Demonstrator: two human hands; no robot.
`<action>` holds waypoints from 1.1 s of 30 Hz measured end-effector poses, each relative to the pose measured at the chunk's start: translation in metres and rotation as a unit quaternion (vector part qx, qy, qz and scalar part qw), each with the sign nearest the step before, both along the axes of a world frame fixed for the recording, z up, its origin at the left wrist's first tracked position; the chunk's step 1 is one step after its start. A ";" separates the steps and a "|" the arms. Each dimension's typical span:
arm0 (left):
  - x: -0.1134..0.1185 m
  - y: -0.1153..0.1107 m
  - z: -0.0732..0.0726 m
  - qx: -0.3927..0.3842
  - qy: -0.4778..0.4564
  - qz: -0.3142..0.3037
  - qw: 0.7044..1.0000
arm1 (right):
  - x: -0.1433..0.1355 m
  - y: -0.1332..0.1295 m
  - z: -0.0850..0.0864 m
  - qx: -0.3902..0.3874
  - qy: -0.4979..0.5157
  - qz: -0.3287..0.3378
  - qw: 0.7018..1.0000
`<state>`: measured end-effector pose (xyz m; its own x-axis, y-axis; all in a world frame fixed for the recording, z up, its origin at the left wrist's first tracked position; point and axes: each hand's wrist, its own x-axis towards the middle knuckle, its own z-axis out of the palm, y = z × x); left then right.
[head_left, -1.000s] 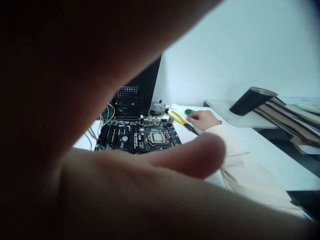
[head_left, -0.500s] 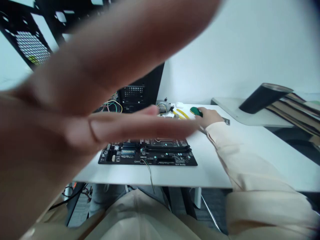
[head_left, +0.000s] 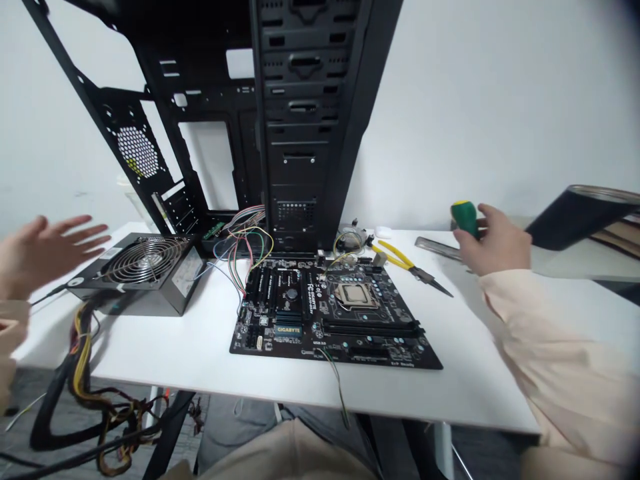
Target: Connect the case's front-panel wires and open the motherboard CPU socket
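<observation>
Two bare hands are apart over the bench [head_left: 475, 380]. The right hand [head_left: 500, 243] has its grip closed around a green handle [head_left: 466, 219] with a yellow end, held up near a metal strip [head_left: 437, 248]; the rest of that tool is hidden. The left hand [head_left: 55, 252] is open and holds nothing, fingers spread, near the power box [head_left: 155, 290] with its round fan grille. Between them, the circuit board [head_left: 320, 337] lies flat, its square chip [head_left: 357, 295] facing up. Yellow-handled pliers [head_left: 400, 257] lie to the board's right. Just behind the board stands the black computer case [head_left: 300, 173], with thin coloured wires [head_left: 245, 233] running from it. Thicker cables [head_left: 83, 363] hang over the front edge, below the power box.
</observation>
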<state>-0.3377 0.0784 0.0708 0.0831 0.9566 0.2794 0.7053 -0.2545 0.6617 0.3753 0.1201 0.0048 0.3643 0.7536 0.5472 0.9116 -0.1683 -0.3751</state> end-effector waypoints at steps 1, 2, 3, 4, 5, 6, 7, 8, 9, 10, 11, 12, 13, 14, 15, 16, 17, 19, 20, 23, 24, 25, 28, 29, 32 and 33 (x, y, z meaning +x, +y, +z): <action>0.012 -0.001 -0.010 -0.073 -0.114 0.043 0.990 | -0.001 0.001 -0.002 0.003 0.017 -0.009 1.000; 0.023 0.000 -0.019 -0.087 -0.208 0.104 0.969 | -0.001 0.002 -0.005 0.006 0.032 -0.017 0.999; 0.034 0.001 -0.026 -0.120 -0.263 0.133 0.948 | -0.002 0.003 -0.007 0.006 0.044 -0.024 0.999; 0.043 0.004 -0.031 -0.144 -0.300 0.138 0.933 | -0.002 0.003 -0.009 0.004 0.050 -0.027 0.998; 0.049 0.008 -0.035 -0.154 -0.327 0.133 0.923 | -0.003 0.004 -0.010 0.000 0.052 -0.028 0.998; 0.052 0.011 -0.038 -0.161 -0.348 0.128 0.915 | -0.002 0.004 -0.012 -0.006 0.051 -0.030 0.998; 0.054 0.015 -0.040 -0.160 -0.369 0.124 0.907 | -0.002 0.004 -0.013 -0.011 0.048 -0.032 0.998; 0.053 0.018 -0.042 -0.155 -0.388 0.125 0.900 | -0.002 0.004 -0.013 -0.015 0.046 -0.034 0.998; 0.052 0.020 -0.043 -0.150 -0.402 0.129 0.894 | -0.002 0.005 -0.014 -0.018 0.044 -0.035 0.998; 0.050 0.022 -0.045 -0.145 -0.414 0.134 0.889 | -0.002 0.004 -0.014 -0.017 0.043 -0.035 0.998; 0.049 0.022 -0.046 -0.139 -0.422 0.139 0.885 | -0.002 0.004 -0.014 -0.015 0.043 -0.034 0.998; 0.049 0.022 -0.047 -0.134 -0.427 0.144 0.882 | -0.003 0.004 -0.014 -0.013 0.045 -0.031 0.998; 0.049 0.021 -0.048 -0.129 -0.433 0.148 0.880 | -0.004 0.004 -0.014 -0.013 0.048 -0.027 0.998; 0.051 0.019 -0.049 -0.124 -0.438 0.153 0.877 | -0.005 0.004 -0.014 -0.014 0.051 -0.023 0.998; 0.053 0.017 -0.049 -0.120 -0.442 0.158 0.875 | -0.005 0.004 -0.014 -0.016 0.054 -0.019 0.998; 0.056 0.015 -0.049 -0.115 -0.446 0.163 0.873 | -0.006 0.003 -0.014 -0.019 0.056 -0.015 0.998; 0.059 0.012 -0.049 -0.112 -0.448 0.169 0.871 | -0.007 0.003 -0.014 -0.022 0.057 -0.012 0.998; 0.068 0.006 -0.047 -0.107 -0.452 0.179 0.867 | -0.008 0.002 -0.014 -0.023 0.057 -0.006 0.998; 0.074 0.003 -0.046 -0.105 -0.454 0.183 0.866 | -0.008 0.001 -0.014 -0.023 0.057 -0.002 0.998; 0.095 -0.005 -0.045 -0.104 -0.464 0.183 0.860 | -0.010 0.000 -0.013 -0.026 0.061 0.005 0.998; 0.103 -0.008 -0.045 -0.106 -0.469 0.181 0.858 | -0.010 -0.001 -0.012 -0.028 0.062 0.005 0.998; 0.112 -0.010 -0.045 -0.107 -0.474 0.178 0.856 | -0.011 -0.001 -0.011 -0.029 0.064 0.005 0.998; 0.136 -0.015 -0.047 -0.101 -0.494 0.170 0.847 | -0.014 -0.003 -0.009 -0.030 0.068 0.008 0.997; 0.143 -0.016 -0.047 -0.105 -0.501 0.164 0.843 | -0.015 -0.003 -0.009 -0.030 0.070 0.009 0.997; 0.159 -0.019 -0.046 -0.116 -0.513 0.164 0.835 | -0.017 -0.004 -0.009 -0.030 0.074 0.016 0.997; 0.162 -0.020 -0.045 -0.117 -0.516 0.168 0.832 | -0.017 -0.003 -0.009 -0.027 0.077 0.020 0.996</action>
<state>-0.1753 0.0586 0.0257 -0.3678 0.9160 -0.1602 -0.2628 0.0628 0.9628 0.3588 0.1168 -0.0045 0.4107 0.7961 0.4444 0.8500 -0.1579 -0.5026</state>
